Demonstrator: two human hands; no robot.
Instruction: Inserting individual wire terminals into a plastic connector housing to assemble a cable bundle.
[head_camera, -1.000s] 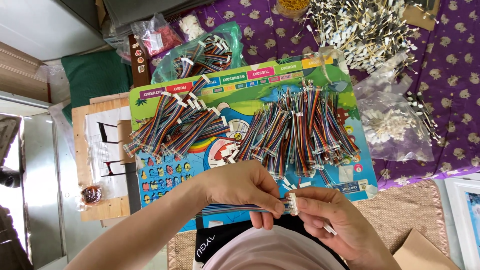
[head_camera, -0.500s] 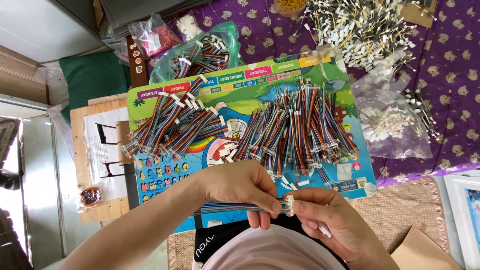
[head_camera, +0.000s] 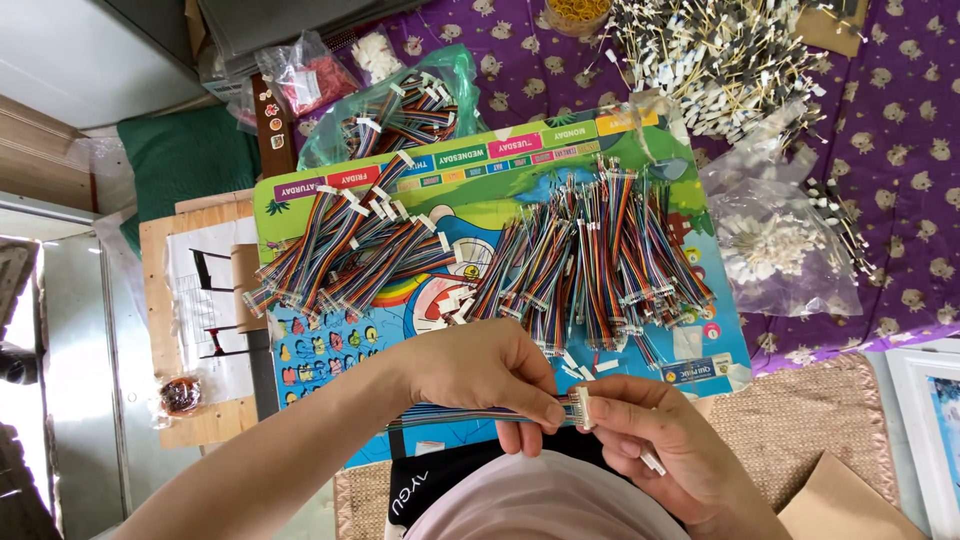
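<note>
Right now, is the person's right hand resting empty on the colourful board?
No, the right hand is raised in front of the person, pinching the white connector of the multicoloured ribbon cable that the left hand grips.

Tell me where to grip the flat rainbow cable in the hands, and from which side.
Grip the rainbow ribbon cable on its flat band just behind the white connector, pinching from above and below. The left hand already pinches there; the right hand holds the connector end.

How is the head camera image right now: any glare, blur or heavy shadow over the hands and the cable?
Head view: daylight is even and soft, no hard shadows; left hand, right hand and the rainbow ribbon cable are sharp enough; the metal surface at far left is washed out by glare; edges bow slightly from the wide lens.
</note>
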